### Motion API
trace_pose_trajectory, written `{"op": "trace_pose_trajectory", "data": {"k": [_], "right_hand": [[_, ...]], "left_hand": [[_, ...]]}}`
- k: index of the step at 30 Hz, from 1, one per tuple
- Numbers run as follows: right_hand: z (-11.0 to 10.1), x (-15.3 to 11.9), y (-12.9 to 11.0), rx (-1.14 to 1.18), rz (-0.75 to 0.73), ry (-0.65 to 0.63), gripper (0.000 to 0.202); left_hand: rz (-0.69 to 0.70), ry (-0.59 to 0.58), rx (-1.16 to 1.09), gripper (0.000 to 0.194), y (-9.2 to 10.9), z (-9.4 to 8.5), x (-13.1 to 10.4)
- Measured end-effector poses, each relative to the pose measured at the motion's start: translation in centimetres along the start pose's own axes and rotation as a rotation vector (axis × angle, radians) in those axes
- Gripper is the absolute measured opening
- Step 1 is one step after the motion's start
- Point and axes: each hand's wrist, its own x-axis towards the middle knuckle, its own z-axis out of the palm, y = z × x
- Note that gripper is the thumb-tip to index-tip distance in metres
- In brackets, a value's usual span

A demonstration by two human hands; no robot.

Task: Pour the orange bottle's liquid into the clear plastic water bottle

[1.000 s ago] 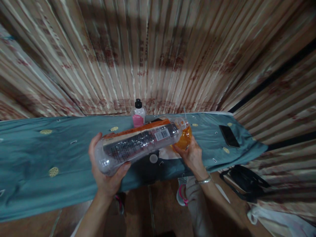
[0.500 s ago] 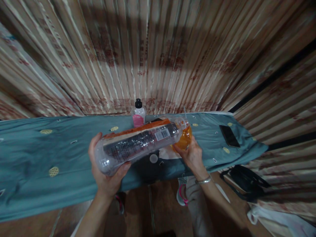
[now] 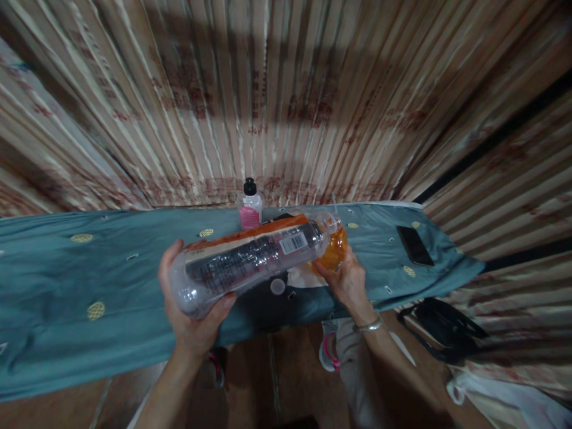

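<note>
Left hand (image 3: pixel 194 325) wraps the base end of the large labelled bottle (image 3: pixel 250 256), thumb on the near side and fingers round the far side, while the person's right hand (image 3: pixel 351 280) grasps the amber container (image 3: pixel 334 255) at the bottle's open neck. The bottle lies aslant above the patterned cloth (image 3: pixel 147 238), its neck against or just over the container's top; the exact contact cannot be told, nor whether liquid is moving. Good handling here would seem to rest on a firm base grip, small changes of tilt from the left wrist, and a right hand that holds both openings in line; too steep a tilt could slop liquid over the rim. Squeezing the plastic is best avoided. Just on the bottle's near side sit a white disc (image 3: pixel 277 286) and a pale sheet (image 3: pixel 306 277); beyond it stands a pink-labelled bottle (image 3: pixel 250 213), and well to its right lies a phone (image 3: pixel 415 245).
</note>
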Motion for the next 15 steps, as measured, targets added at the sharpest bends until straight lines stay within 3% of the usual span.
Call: {"op": "trace_pose_trajectory", "data": {"k": [15], "right_hand": [[0.12,-0.18,0.17,-0.018,0.001,-0.002,0.074]], "left_hand": [[-0.051,0.017,0.032,0.098,0.41,0.00,-0.10]]}}
